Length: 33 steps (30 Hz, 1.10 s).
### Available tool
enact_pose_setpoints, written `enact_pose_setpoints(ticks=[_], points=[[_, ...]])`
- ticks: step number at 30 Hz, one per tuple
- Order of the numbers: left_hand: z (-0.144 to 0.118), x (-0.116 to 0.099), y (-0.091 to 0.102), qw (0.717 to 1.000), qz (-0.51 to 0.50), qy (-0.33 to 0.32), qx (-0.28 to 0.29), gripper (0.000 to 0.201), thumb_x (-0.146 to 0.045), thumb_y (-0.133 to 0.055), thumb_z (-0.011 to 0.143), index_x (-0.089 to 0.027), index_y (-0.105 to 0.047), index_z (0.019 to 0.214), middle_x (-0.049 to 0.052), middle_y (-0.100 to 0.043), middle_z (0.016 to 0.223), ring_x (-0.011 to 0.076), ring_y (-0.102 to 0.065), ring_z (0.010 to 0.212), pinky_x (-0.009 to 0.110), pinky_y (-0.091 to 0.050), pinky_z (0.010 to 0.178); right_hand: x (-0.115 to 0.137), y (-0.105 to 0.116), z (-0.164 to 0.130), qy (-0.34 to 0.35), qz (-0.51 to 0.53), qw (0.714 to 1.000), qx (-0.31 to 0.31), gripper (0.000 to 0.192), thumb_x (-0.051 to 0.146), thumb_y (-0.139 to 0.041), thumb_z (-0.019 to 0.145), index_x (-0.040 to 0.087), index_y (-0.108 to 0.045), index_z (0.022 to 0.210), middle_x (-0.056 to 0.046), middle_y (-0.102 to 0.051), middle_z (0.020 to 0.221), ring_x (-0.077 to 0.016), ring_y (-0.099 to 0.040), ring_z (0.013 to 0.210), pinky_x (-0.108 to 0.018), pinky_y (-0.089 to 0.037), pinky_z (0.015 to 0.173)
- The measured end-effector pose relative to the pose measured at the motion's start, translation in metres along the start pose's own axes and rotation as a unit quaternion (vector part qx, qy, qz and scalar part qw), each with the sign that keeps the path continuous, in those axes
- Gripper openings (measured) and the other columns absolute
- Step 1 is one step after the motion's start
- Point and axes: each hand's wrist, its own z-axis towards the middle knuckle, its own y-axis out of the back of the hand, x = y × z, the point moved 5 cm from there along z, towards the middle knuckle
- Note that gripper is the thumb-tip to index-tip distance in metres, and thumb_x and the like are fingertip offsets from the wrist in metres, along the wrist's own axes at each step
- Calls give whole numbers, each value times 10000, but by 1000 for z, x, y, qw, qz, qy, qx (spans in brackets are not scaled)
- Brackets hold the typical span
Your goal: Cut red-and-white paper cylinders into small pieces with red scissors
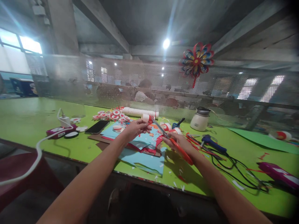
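My left hand (137,129) is pinched on a white-and-red paper piece (146,118) that looks like a small cup. In my right hand (178,142) is a pair of scissors (181,151) with orange handles. The blades point up and left, their tips at the red part of the paper piece; whether they are cutting it I cannot tell. Beneath both hands lies a stack of light blue paper (137,160) with red and brown sheets. More white-and-red pieces (166,126) sit just behind my right hand.
Red-and-white discs (114,115) are heaped behind a phone (97,127). A white roll (140,112) lies at the back. On the right are a beige kettle (200,119), a blue glue gun (213,144), black cords and a purple power strip (277,175). A mesh partition (163,84) edges the green table.
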Motion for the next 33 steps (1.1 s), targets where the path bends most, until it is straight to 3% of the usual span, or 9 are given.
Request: enact_pose_setpoints(ticks=[5,9,13,18,22,26,30,33], points=[[-11,2,-23,991,29,58,121,178,-236,-661,694,-114,-585,799,55,-642,644,105,-570,525,215,-349,485,16,3,-5,-20,90,995,-45,316,435,-621,699,166,-569,856,34,-534,577,-121,-521,481,-250,-445,477],[-19,7,-41,975,41,101,195,166,-239,-643,706,-121,-602,815,44,-626,602,106,-560,498,207,-326,449,30,0,-11,30,127,991,-5,266,350,-596,731,157,-567,912,18,-579,610,-137,-572,544,-263,-468,544],[-24,10,-51,965,46,136,219,120,-211,-628,715,-127,-616,799,42,-622,585,109,-561,502,210,-338,448,34,-6,-14,53,151,987,27,238,237,-576,724,151,-573,945,9,-596,686,-139,-591,601,-270,-477,592],[-27,12,-56,957,25,160,242,94,-169,-610,718,-128,-610,802,61,-634,604,119,-568,496,218,-364,451,29,-10,-14,39,170,985,13,308,137,-593,640,150,-571,947,6,-597,720,-123,-568,555,-268,-484,552],[-23,16,-55,966,-6,155,206,134,-256,-594,756,-124,-609,776,76,-631,606,120,-574,504,204,-357,437,29,-10,-13,61,172,983,-7,288,156,-587,648,177,-580,935,22,-582,699,-116,-558,555,-258,-495,544],[-17,16,-53,978,-63,142,141,279,-360,-513,812,-111,-638,816,112,-657,715,127,-589,593,231,-433,551,30,-3,-13,82,166,979,-83,290,178,-565,672,189,-567,962,26,-547,690,-114,-543,572,-258,-500,565],[-18,14,-61,980,-75,115,140,221,-292,-575,781,-97,-660,840,132,-667,820,143,-599,716,249,-442,658,31,7,-14,92,113,976,-162,248,208,-561,701,181,-563,947,3,-559,723,-126,-537,617,-265,-488,594],[-16,14,-65,988,-43,91,117,170,-247,-646,724,-98,-676,799,104,-661,798,138,-588,733,239,-424,666,29,8,-13,98,100,975,-174,247,233,-559,727,181,-555,968,-14,-577,755,-140,-551,660,-277,-492,631]])
